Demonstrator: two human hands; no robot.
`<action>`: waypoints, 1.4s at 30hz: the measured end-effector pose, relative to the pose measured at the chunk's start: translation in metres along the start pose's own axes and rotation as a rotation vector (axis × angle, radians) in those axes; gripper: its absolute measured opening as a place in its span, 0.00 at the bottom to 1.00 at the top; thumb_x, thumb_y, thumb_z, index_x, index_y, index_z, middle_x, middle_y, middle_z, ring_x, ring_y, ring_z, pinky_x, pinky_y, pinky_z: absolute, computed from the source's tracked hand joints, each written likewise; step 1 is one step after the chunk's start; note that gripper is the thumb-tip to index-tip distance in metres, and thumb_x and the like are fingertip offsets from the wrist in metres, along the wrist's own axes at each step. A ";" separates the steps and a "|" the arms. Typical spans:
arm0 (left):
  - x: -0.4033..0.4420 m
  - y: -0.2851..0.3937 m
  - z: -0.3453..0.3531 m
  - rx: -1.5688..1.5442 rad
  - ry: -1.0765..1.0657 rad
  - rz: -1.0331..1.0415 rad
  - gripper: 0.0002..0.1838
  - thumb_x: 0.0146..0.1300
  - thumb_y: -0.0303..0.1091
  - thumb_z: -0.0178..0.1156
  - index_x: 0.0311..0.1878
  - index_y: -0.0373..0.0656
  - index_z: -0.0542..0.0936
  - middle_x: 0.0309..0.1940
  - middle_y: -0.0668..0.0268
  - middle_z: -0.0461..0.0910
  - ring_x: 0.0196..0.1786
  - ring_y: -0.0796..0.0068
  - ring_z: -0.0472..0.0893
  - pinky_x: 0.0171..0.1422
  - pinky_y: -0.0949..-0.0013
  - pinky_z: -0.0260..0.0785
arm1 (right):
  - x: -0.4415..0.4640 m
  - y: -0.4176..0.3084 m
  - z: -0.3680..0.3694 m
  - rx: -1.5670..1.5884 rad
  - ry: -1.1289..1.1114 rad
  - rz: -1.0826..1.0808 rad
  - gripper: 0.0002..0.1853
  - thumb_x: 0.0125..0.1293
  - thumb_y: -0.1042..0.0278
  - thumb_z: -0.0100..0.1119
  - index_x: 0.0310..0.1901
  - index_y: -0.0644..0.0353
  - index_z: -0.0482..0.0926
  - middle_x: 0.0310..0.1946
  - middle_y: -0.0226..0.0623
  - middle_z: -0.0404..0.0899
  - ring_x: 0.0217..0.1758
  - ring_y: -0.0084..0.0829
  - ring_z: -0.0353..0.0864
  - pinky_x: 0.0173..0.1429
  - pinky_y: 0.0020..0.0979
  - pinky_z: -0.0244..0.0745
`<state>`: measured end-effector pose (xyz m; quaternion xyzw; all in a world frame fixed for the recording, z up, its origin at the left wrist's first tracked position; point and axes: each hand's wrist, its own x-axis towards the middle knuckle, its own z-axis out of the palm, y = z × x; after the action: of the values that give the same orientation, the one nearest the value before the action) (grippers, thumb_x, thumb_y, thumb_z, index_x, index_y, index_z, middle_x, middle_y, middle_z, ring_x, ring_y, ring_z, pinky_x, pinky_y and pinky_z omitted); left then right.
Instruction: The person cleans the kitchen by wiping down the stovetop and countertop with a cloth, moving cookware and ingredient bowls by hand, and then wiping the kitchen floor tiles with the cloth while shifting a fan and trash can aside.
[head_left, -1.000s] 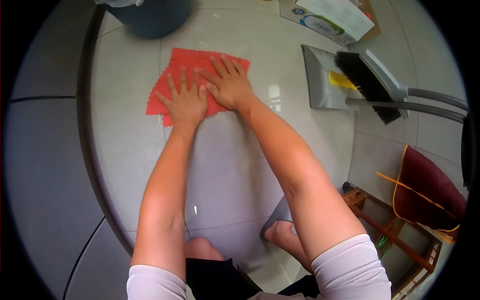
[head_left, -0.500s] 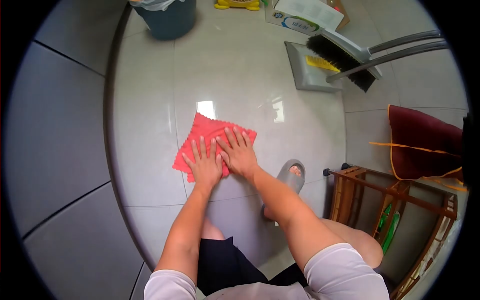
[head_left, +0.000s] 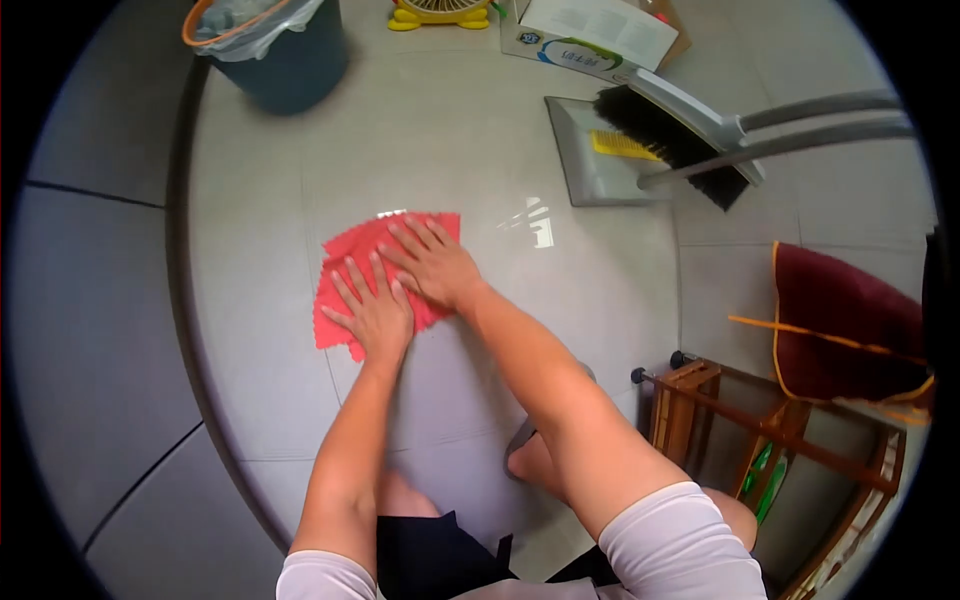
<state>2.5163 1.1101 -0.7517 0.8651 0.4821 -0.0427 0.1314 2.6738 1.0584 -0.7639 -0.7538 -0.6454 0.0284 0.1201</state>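
A red cleaning cloth [head_left: 345, 248] with zigzag edges lies slightly wrinkled on the pale tiled floor [head_left: 255, 330]. My left hand [head_left: 380, 312] rests flat on its lower part, fingers spread. Just above and to the right, my right hand [head_left: 436, 265] presses on the cloth with its fingers stretched out. The two hands sit close together, and both arms reach forward from my body. Parts of the cloth beneath the palms are hidden.
Grey panels [head_left: 95, 330] line the left side. A lined bin [head_left: 290, 75] stands at upper left, near a yellow-footed object [head_left: 440, 18] and a carton [head_left: 590, 40]. A dustpan [head_left: 580, 165], a brush [head_left: 680, 130], a brown rack [head_left: 690, 400] and maroon fabric [head_left: 845, 320] are on the right.
Both hands have slid the cloth forward over the floor, and its folds have changed. The view has shifted too, so more of the bin shows at upper left.
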 end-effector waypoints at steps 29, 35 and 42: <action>0.211 0.179 0.007 -0.088 0.166 0.521 0.29 0.79 0.40 0.56 0.82 0.66 0.74 0.89 0.64 0.61 0.91 0.47 0.53 0.89 0.23 0.35 | 0.092 0.233 -0.031 -0.109 0.207 0.552 0.30 0.83 0.52 0.50 0.82 0.49 0.70 0.87 0.45 0.62 0.90 0.51 0.55 0.91 0.55 0.47; 0.095 0.129 0.015 -0.133 0.188 0.624 0.27 0.78 0.41 0.58 0.79 0.61 0.78 0.87 0.62 0.65 0.90 0.48 0.58 0.89 0.24 0.37 | -0.008 0.138 -0.033 -0.092 0.190 0.604 0.32 0.82 0.53 0.53 0.83 0.53 0.68 0.86 0.48 0.61 0.90 0.51 0.55 0.91 0.55 0.48; -0.058 0.069 0.026 -0.149 0.092 0.656 0.28 0.78 0.42 0.59 0.79 0.64 0.79 0.87 0.62 0.65 0.90 0.47 0.57 0.89 0.23 0.36 | -0.138 0.020 -0.027 -0.106 0.115 0.643 0.33 0.83 0.52 0.51 0.84 0.52 0.67 0.87 0.48 0.59 0.91 0.51 0.53 0.92 0.55 0.48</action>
<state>2.5455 1.0208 -0.7517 0.9633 0.1851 0.0761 0.1791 2.6758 0.9169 -0.7572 -0.9245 -0.3672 -0.0113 0.1017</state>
